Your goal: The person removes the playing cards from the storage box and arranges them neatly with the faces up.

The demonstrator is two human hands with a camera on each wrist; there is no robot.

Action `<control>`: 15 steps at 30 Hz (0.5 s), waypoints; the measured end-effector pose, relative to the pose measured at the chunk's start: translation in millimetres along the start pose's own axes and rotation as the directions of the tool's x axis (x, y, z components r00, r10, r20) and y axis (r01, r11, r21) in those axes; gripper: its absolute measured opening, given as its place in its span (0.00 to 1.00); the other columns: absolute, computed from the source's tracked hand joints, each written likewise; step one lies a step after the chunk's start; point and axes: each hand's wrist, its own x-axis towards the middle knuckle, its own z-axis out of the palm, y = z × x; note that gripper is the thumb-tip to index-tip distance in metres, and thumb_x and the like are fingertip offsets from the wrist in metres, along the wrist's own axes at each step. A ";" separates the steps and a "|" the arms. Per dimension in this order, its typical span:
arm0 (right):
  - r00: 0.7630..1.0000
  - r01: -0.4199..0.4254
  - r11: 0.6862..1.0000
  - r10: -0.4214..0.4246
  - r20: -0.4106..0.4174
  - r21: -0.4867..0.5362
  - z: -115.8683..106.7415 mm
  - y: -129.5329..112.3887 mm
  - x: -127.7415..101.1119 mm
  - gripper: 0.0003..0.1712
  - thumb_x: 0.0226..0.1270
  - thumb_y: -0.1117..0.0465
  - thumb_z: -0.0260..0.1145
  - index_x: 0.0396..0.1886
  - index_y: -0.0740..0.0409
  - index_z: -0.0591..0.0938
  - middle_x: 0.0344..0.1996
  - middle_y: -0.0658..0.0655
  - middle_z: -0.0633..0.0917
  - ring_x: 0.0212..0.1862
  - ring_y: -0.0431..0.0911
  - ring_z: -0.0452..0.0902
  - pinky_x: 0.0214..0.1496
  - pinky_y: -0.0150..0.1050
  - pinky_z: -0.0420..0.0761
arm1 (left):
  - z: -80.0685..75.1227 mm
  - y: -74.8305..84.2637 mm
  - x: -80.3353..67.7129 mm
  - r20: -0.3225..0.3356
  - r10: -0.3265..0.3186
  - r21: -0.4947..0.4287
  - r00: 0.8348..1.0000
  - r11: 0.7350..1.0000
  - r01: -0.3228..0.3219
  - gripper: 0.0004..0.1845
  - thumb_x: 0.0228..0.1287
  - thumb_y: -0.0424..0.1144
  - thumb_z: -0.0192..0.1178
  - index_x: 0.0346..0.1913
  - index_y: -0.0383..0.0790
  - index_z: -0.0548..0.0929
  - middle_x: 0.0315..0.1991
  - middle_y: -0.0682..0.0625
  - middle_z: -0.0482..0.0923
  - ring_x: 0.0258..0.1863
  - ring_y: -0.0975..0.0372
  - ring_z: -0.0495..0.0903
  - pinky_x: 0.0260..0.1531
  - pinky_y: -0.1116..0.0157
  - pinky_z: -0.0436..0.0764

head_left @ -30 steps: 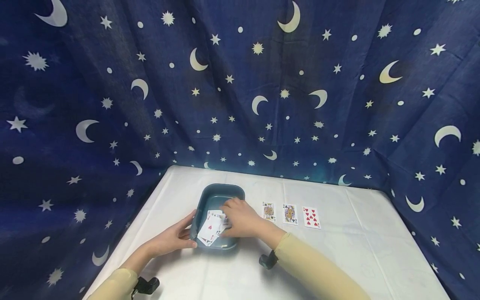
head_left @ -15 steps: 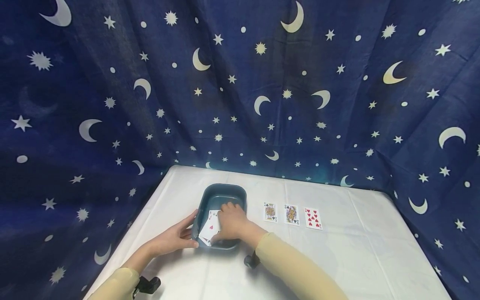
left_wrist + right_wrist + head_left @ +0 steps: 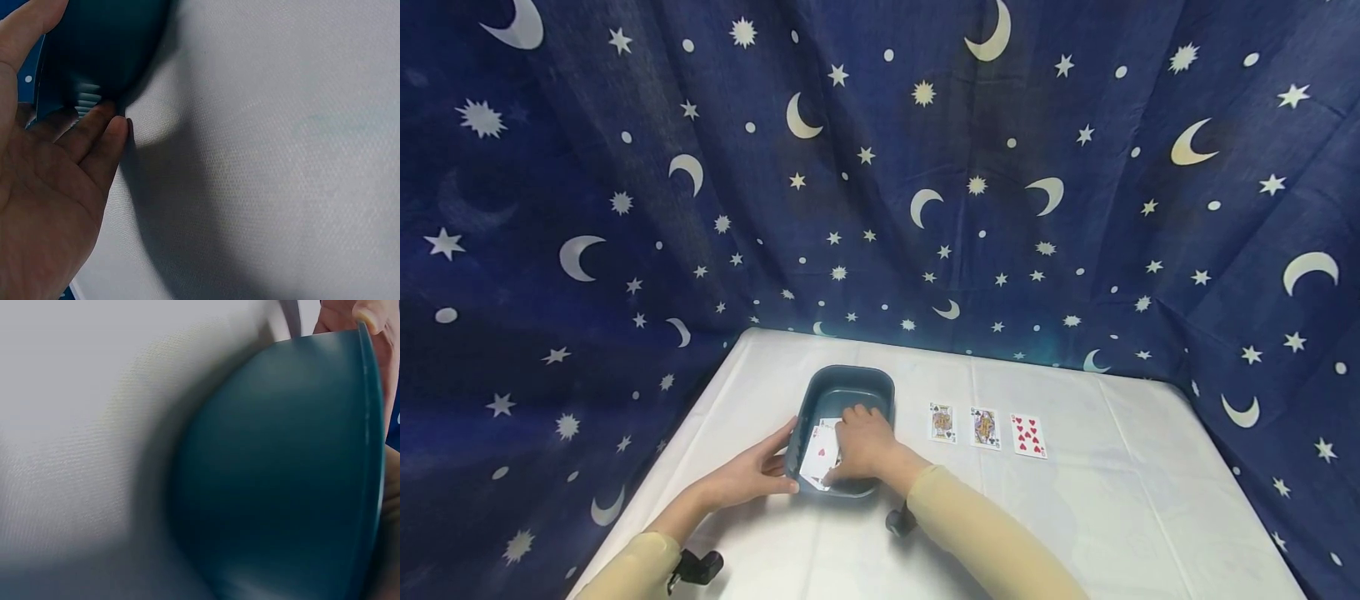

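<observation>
A dark teal plastic tub (image 3: 842, 379) sits on the white cloth, left of the table's middle. Inside its near left part lies a loose pile of playing cards (image 3: 822, 454), face up, an ace of hearts on top. My right hand (image 3: 865, 442) reaches over the right wall and holds the pile's right side, thumb at the near edge and curled fingers at the far edge. Its palm covers part of the cards. My left hand (image 3: 748, 475) steadies the tub from outside, thumb at the rim and straight fingers along the ribbed wall, as the left wrist view shows.
Right of the tub three cards lie face up in a row: a king (image 3: 942, 422), a queen (image 3: 985, 427) and a nine of hearts (image 3: 1028, 436). A dark blue curtain (image 3: 880, 208) with moons and stars hangs behind and beside the table.
My right hand has moved left inside the tub, onto the pile, and taken hold of it. The cards have turned slightly and drawn closer together. My left hand has stayed at the tub.
</observation>
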 end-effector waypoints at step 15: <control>0.999 0.036 0.999 -0.035 -0.030 0.039 3.2 3.8 3.0 0.58 0.41 0.16 0.70 0.64 0.51 0.81 0.57 0.51 0.79 0.57 0.47 0.72 0.64 0.47 0.76 | -1.9 -2.7 1.9 0.032 0.006 -0.037 0.999 0.999 -0.005 0.57 0.66 0.37 0.71 0.84 0.48 0.40 0.82 0.35 0.43 0.74 0.41 0.63 0.65 0.65 0.76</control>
